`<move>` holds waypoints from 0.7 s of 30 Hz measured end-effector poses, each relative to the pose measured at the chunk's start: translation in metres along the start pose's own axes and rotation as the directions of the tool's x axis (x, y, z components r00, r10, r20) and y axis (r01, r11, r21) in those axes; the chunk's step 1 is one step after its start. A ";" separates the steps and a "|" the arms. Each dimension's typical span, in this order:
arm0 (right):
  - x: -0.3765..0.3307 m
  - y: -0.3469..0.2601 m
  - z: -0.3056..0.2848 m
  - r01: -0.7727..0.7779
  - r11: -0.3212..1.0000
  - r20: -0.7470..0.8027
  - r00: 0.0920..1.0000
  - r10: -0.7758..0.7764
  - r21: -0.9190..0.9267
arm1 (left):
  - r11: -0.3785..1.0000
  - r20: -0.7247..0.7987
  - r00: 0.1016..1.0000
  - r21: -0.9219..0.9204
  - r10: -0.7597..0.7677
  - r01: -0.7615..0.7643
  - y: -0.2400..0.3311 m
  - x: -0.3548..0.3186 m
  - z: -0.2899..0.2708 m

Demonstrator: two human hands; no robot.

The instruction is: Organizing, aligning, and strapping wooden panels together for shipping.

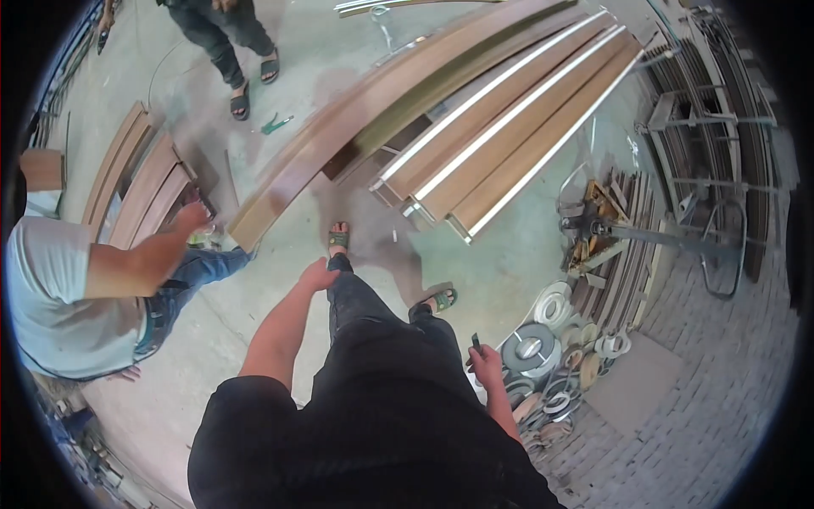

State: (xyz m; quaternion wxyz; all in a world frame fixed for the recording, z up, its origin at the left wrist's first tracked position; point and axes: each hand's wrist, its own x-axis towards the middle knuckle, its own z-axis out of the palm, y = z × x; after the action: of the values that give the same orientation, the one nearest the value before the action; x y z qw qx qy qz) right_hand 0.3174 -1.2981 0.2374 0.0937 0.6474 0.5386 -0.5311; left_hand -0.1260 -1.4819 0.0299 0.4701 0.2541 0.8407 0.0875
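My left hand [319, 275] hangs in front of my left knee, against the dark trousers, and its fingers are not clear enough to make out. At my right side, my right hand [487, 365] is closed around a short dark handheld tool [476, 343], whose upper end sticks up past the fingers; its exact kind is too small to tell. Ahead of me lie long brown wood-look panels with white edge strips [500, 119]. Alongside them runs a long curved brown board [339, 136], its near end close to a co-worker's leg.
A co-worker in a light shirt [59, 280] crouches at left, reaching to short brown boards [144, 187]. Another person's legs [225, 51] stand at the far left, near green pliers [275, 125]. Edging-strip rolls [530, 349], a pallet-jack-like frame [661, 237] and metal racks [721, 119] are at right.
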 end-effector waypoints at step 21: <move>0.137 0.169 -0.341 0.191 0.862 -0.179 0.977 -0.119 0.469 | 0.962 0.266 0.943 0.131 0.198 -0.239 0.474 0.003 0.265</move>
State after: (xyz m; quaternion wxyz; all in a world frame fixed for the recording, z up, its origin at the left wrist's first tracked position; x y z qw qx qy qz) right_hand 0.6325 -1.0477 0.1955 -0.1532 0.6413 0.4446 -0.6063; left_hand 0.2571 -1.0985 0.0670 0.5379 0.3923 0.7452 0.0383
